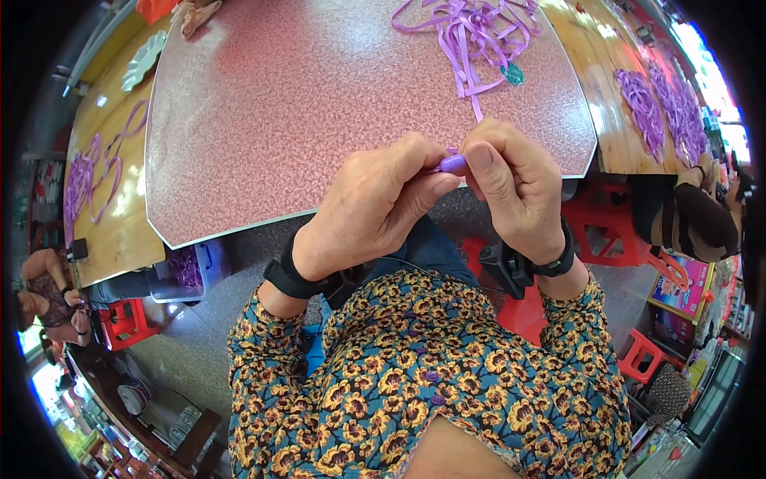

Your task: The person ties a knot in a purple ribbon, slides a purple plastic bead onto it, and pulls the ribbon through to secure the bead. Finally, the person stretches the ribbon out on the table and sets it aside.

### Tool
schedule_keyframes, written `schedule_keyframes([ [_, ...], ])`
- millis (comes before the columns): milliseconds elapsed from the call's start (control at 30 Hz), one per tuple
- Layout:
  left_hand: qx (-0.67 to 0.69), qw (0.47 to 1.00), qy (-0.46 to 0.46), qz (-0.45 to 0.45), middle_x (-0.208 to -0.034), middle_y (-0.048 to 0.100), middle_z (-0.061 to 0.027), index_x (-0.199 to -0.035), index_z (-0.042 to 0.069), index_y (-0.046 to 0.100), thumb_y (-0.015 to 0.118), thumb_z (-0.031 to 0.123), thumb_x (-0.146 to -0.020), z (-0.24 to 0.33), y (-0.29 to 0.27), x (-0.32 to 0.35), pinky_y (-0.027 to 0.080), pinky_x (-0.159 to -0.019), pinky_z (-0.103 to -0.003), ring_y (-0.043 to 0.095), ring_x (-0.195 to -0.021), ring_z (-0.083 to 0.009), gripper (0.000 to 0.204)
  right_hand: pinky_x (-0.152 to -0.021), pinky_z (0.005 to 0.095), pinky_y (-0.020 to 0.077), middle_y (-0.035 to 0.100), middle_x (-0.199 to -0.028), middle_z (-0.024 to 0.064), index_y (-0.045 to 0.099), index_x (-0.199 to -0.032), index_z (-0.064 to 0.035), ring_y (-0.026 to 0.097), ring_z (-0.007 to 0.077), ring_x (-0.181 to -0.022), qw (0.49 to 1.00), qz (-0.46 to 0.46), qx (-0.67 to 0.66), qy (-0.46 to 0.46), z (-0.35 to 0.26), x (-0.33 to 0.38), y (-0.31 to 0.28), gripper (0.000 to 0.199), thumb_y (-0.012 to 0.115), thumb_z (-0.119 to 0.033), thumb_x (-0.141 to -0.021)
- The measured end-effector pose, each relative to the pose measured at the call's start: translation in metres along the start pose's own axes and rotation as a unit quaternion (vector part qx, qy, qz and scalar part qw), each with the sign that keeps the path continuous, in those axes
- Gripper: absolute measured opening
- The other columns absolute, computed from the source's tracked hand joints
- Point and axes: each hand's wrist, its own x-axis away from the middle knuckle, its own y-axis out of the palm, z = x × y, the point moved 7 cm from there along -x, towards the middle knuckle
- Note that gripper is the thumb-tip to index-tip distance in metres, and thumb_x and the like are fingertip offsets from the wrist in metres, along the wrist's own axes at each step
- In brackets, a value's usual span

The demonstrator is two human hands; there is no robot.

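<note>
Both my hands meet just above the near edge of the pink table. My left hand is closed, thumb and fingers pinching a folded bit of purple ribbon. Against it, my right hand grips the same ribbon with its thumb pressed on top. A purple strip leads from behind my right fingers up to a loose, tangled ribbon pile on the table. Beside that pile lies a small green leaf-shaped piece. My fingers hide much of the folded part.
Wooden tables flank the pink one, with purple ribbon on the left and more ribbon heaps on the right. People sit at both sides, and a hand rests at the far left. Red stools and a ribbon-filled plastic bin stand below.
</note>
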Motion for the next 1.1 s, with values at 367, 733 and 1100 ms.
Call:
schedule_keyframes([
  [367, 0.062, 0.998, -0.028, 0.020, -0.082, 0.061, -0.0131, -0.108, 0.001, 0.060, 0.062, 0.015, -0.094, -0.003, 0.000, 0.006, 0.047, -0.058, -0.033, 0.062, -0.066, -0.0269, 0.020, -0.064, 0.0242, 0.0429, 0.062, -0.088, 0.0081, 0.061, -0.092, 0.0037, 0.055, 0.0129, -0.074, 0.995, -0.001, 0.082, -0.063, -0.008, 0.007, -0.004, 0.011, 0.062, -0.007, -0.094],
  [733, 0.185, 0.978, -0.089, 0.023, -0.086, 0.063, -0.0077, -0.111, -0.001, 0.057, 0.062, 0.015, -0.095, -0.011, 0.003, 0.012, 0.049, -0.064, -0.027, 0.062, -0.074, -0.0133, 0.023, -0.066, 0.0254, 0.0477, 0.066, -0.089, 0.0114, 0.065, -0.094, 0.0028, 0.061, 0.0160, -0.077, 0.988, -0.009, 0.128, -0.083, -0.019, 0.004, -0.004, 0.014, 0.073, -0.003, -0.084],
  [1100, 0.112, 0.978, -0.168, 0.045, -0.077, 0.057, -0.0059, -0.104, -0.001, 0.060, 0.061, 0.011, -0.094, -0.025, -0.044, 0.026, 0.044, -0.061, -0.027, 0.052, -0.070, -0.0103, 0.016, -0.080, 0.0288, 0.0479, 0.063, -0.104, 0.0131, 0.065, -0.101, 0.0020, 0.062, 0.0194, -0.090, 0.975, 0.016, 0.196, -0.100, -0.011, 0.006, 0.001, 0.017, 0.066, 0.004, -0.084],
])
